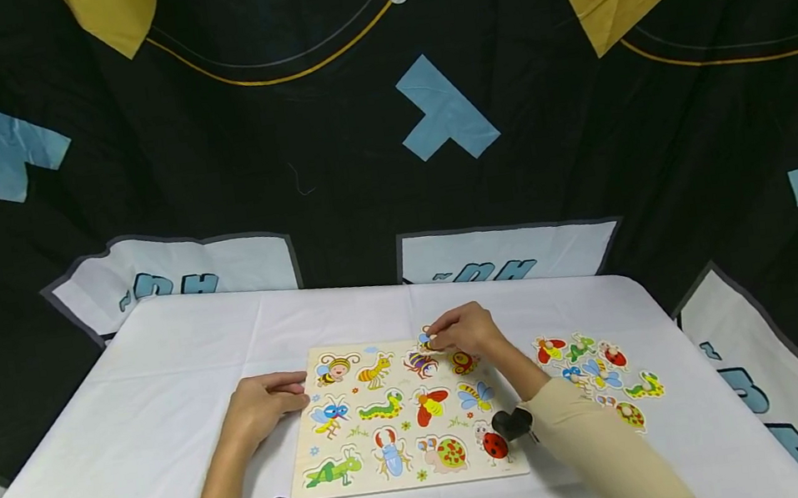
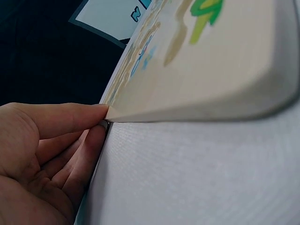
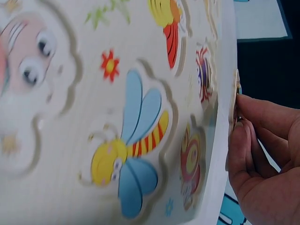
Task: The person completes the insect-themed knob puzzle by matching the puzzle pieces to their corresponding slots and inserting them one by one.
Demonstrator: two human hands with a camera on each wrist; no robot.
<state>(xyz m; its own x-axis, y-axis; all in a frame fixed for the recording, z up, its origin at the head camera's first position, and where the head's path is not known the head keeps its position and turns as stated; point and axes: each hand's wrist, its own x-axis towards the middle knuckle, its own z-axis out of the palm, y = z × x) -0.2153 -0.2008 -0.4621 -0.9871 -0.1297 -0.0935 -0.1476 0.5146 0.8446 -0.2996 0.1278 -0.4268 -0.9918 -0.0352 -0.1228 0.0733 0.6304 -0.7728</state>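
Observation:
The wooden insect puzzle board [image 1: 370, 488] lies flat on the table, with recesses that show printed insects such as a grasshopper, a stag beetle and a snail. At its left edge, my left hand [image 1: 262, 406] pinches the rim; the left wrist view shows the thumb and a finger [image 2: 70, 117] meeting there. My right hand [image 1: 466, 329] is over the board's far edge, pinching a small bee puzzle piece [image 1: 425, 341] between thumb and fingers. From the right wrist, that piece [image 3: 234, 101] appears edge-on, beside the spider and butterfly recesses.
Several loose insect pieces [image 1: 600, 374] lie in a cluster to the right of the board, near my right forearm. A white cloth [image 1: 128, 436] covers the table. Behind it hangs a dark backdrop [image 1: 326, 157] with blue and yellow shapes.

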